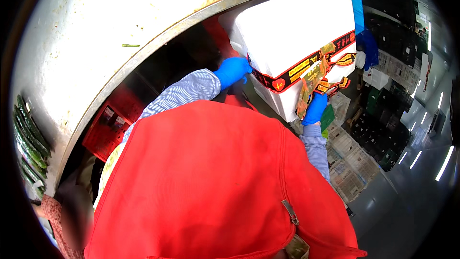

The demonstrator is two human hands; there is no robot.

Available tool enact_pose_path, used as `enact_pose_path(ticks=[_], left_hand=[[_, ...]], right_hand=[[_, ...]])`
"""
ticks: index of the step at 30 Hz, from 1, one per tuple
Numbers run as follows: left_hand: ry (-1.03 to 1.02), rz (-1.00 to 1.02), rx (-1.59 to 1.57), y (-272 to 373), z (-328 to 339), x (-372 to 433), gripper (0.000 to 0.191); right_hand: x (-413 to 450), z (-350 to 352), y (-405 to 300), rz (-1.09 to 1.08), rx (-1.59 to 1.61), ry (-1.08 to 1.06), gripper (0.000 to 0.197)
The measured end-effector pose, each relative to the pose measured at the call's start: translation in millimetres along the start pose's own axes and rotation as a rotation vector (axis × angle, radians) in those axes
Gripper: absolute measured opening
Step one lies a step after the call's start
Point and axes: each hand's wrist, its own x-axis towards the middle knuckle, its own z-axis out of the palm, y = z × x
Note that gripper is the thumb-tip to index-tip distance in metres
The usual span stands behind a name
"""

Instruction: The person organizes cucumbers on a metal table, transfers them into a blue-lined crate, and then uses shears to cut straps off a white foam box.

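Observation:
A large white foam box (298, 25) stands in front of me beside the metal table. Around its side runs black, red and yellow printed packing tape (300, 71). My left hand (233, 72), in a blue glove, touches the box's left corner at the tape band with its fingers curled; their tips are partly hidden. Crumpled loose tape (312, 79) hangs off the near side of the box. My right hand (316, 108), also gloved in blue, grips the lower part of this loose tape near the box's lower right edge.
The metal table (90, 18) curves along the left, with cucumbers (31, 133) and a green scrap (130, 45) on it. A red crate (111, 122) sits beneath. At right are white crates (346, 162) and black crates (381, 135). Another person's sleeve (54, 212) shows lower left.

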Motion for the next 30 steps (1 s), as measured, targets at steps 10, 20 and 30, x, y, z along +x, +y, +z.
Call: enact_pose_path(ticks=[10,20,30], left_hand=[[-0.241,0.395,-0.136,33.4,-54.7,-118.2,0.033],[0.407,0.650,0.780,120.6,-86.9,-104.7,0.039],[0.475,0.658,1.001,205.6,-18.5,77.9,0.054]], right_hand=[[-0.2,1.5,6.8,-0.015,0.000,0.033,0.015],[-25.1,-44.6,-14.7,0.168,0.488,-0.275,0.039],[-0.5,-163.2,-182.1,-0.126,0.938,0.201,0.040]])
